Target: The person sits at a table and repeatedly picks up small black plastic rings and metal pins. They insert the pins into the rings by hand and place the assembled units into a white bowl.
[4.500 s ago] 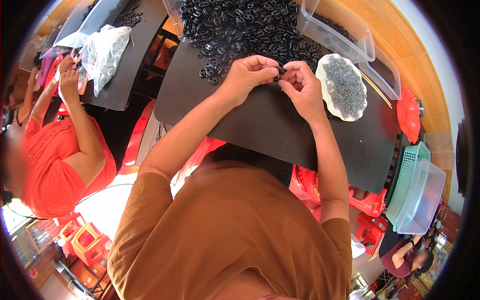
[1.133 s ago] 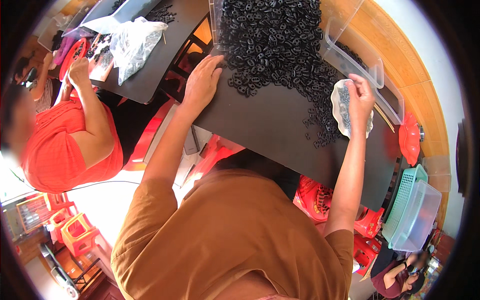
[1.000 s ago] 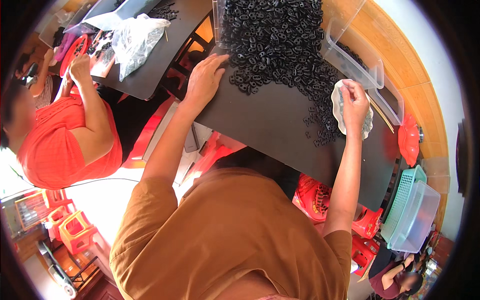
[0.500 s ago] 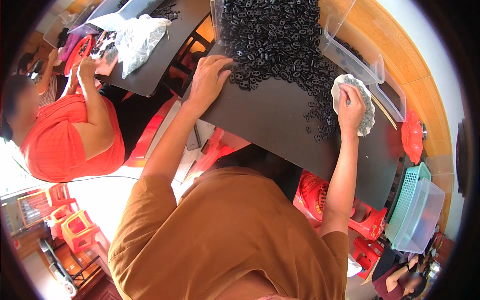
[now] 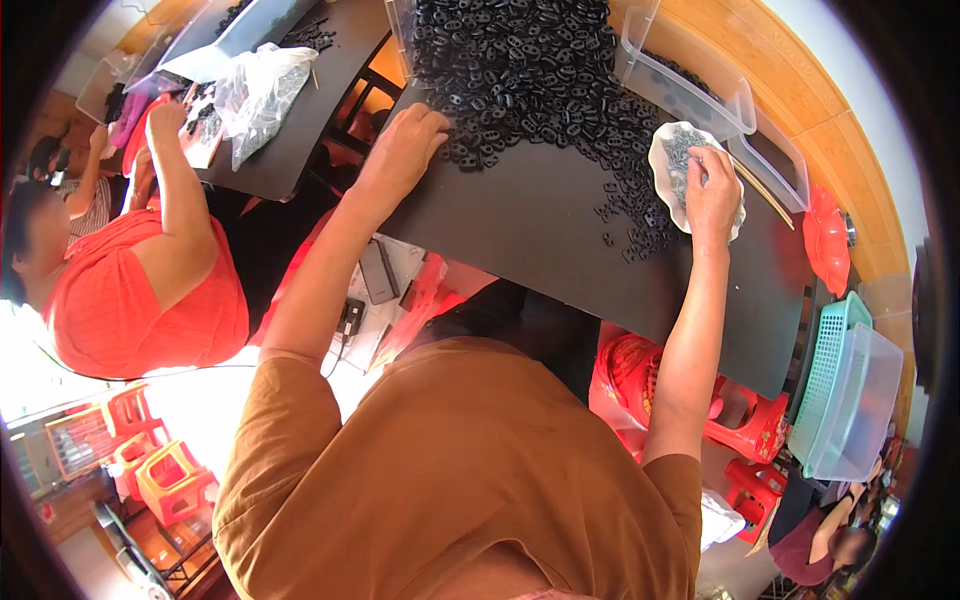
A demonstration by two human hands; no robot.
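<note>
A large heap of small black plastic pieces with two holes each (image 5: 520, 70) lies on the dark table (image 5: 560, 240). At the heap's left edge is my left hand (image 5: 403, 155), its fingers curled together; what they hold, if anything, is hidden. To the right stands a white scalloped dish (image 5: 664, 178) filled with tiny grey, metallic-looking bits (image 5: 677, 148). My right hand (image 5: 713, 195) reaches over the dish's right side with thumb and fingers pinched, and anything between them is too small to make out. Smaller loose black pieces (image 5: 637, 215) lie left of the dish.
Clear plastic bins (image 5: 700, 95) stand behind the dish, beside thin sticks (image 5: 762, 190). A red scalloped tray (image 5: 826, 240) and a green basket (image 5: 825, 370) are at the right. A person in red (image 5: 140, 290) works at another table with a plastic bag (image 5: 262, 95).
My left hand's fingers have drawn closer together at the heap's edge. My right hand has shifted toward the dish's right rim, uncovering more grey bits. The whole view has shifted slightly.
</note>
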